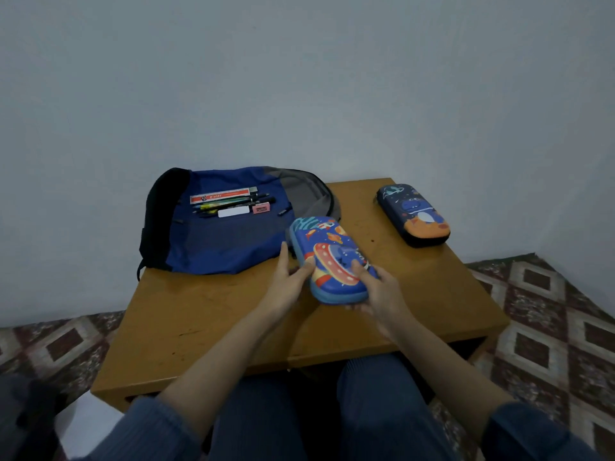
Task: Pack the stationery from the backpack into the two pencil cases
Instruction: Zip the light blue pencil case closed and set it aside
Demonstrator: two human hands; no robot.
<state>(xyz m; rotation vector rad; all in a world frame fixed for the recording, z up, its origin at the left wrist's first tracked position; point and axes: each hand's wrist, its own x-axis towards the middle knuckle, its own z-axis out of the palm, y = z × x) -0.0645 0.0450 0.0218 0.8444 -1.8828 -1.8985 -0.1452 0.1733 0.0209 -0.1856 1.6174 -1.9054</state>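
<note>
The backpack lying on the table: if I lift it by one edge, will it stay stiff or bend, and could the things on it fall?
The backpack lies flat and looks like soft fabric, so it would probably sag. The pens and eraser seem to rest loose on top, so they would likely slide off.

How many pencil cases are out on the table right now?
2. The blue spaceship case is held by both hands near the table's middle; the dark dinosaur case lies at the far right corner.

Blue backpack (229, 241), diamond-patterned maroon rug (545, 327).
</note>
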